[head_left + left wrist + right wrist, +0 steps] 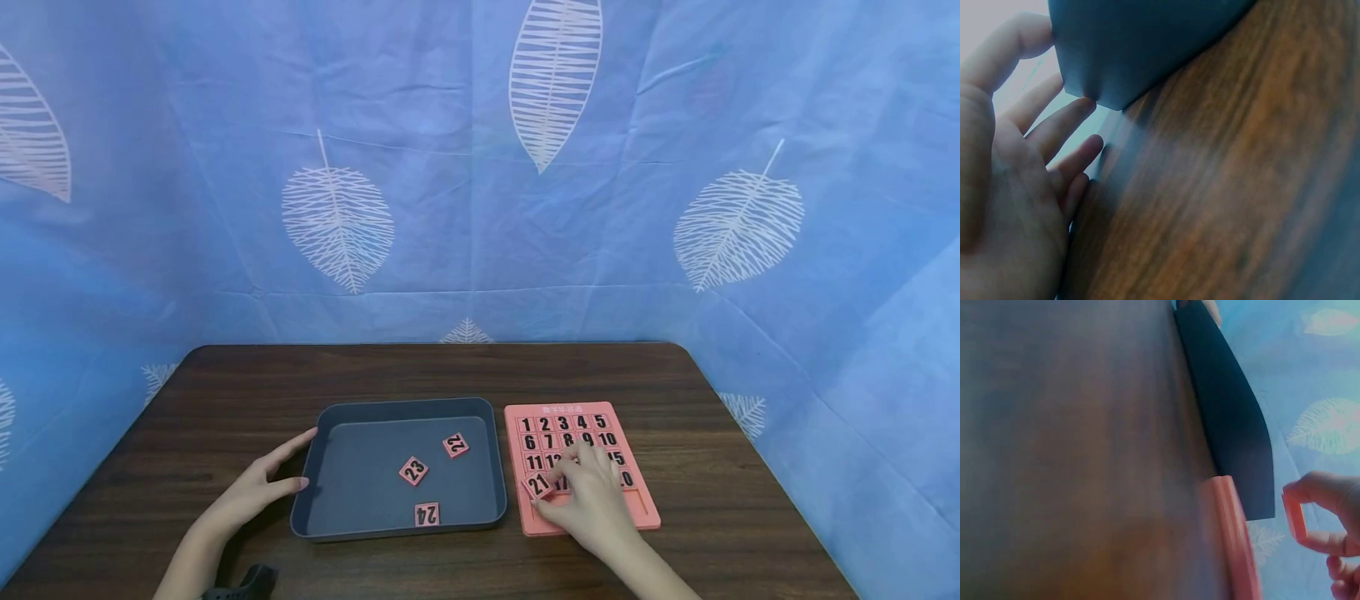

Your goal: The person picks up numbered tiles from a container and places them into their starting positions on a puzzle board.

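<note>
Tile 21 pinched in right hand grip, above board.

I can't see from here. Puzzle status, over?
Right hand pinching tile 21 over pink board. Left hand open against grey tray. Nothing blocking.

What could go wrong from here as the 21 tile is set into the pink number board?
1. The right hand pinches the 21 tile only by its edges, tilted over the pink board; it might slip.
2. That hand covers several placed tiles and could nudge them.
3. The left hand only touches the grey tray, which could slide.
</note>
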